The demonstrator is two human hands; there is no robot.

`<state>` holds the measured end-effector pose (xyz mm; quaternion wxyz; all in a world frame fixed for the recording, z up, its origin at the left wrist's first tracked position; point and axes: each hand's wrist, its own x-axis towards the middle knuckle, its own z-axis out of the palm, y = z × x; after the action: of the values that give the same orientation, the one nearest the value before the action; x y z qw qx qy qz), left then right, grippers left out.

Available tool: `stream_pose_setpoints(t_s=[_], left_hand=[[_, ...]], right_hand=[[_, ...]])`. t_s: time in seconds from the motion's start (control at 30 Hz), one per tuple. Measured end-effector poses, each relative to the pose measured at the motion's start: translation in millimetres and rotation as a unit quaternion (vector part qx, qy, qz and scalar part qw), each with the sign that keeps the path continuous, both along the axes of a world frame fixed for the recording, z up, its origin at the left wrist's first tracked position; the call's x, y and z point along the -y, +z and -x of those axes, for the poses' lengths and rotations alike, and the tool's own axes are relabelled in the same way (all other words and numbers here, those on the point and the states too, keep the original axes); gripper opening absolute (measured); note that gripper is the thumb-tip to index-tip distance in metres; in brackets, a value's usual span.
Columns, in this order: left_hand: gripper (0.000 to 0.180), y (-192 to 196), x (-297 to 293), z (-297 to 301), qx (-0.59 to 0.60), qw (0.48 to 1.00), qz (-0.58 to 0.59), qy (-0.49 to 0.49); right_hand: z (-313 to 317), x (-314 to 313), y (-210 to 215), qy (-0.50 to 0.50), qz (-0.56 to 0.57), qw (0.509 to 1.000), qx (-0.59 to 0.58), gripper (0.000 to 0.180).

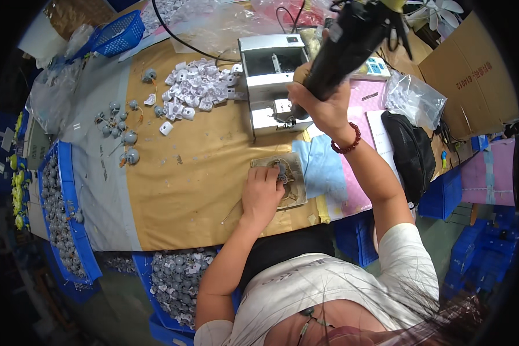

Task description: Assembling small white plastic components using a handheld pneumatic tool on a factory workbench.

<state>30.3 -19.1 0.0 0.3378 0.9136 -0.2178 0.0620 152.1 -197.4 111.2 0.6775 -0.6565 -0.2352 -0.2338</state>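
Observation:
My right hand is wrapped round a black electric screwdriver, raised over the table and tilted. Its lower end is partly hidden by my fingers, in front of a silver-white machine. Closer to me, my left hand pinches a small grey round part at a shallow beige tray. Thin wires lie in this tray, and my fingers cover part of its left side. A blue cloth lies to the right of the tray.
White plastic pieces are heaped left of the machine. Grey round parts with wires lie farther left. Blue bins of grey parts stand at the left edge and below the table. A black pouch and a cardboard box sit at right.

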Motion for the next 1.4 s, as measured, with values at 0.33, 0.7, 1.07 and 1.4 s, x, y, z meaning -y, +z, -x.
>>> stream_pose_setpoints(t_s=[0.33, 0.7, 1.07, 1.4], left_hand=[[0.036, 0, -4, -2, 0.001, 1.0, 0.012, -0.007], [0.029, -9, -4, -1, 0.026, 0.999, 0.024, -0.009], [0.026, -5, -5, -1, -0.02, 0.999, 0.04, -0.001], [0.029, -9, -6, -1, -0.034, 0.99, 0.134, -0.015]], right_hand=[[-19, -23, -29, -0.023, 0.045, 0.987, -0.153, 0.061], [73, -34, -50, 0.045, 0.053, 0.977, -0.202, 0.072], [87, -32, -60, 0.09, 0.136, 0.982, -0.098, 0.058], [99, -26, -77, 0.034, 0.313, 0.948, 0.053, 0.029]])
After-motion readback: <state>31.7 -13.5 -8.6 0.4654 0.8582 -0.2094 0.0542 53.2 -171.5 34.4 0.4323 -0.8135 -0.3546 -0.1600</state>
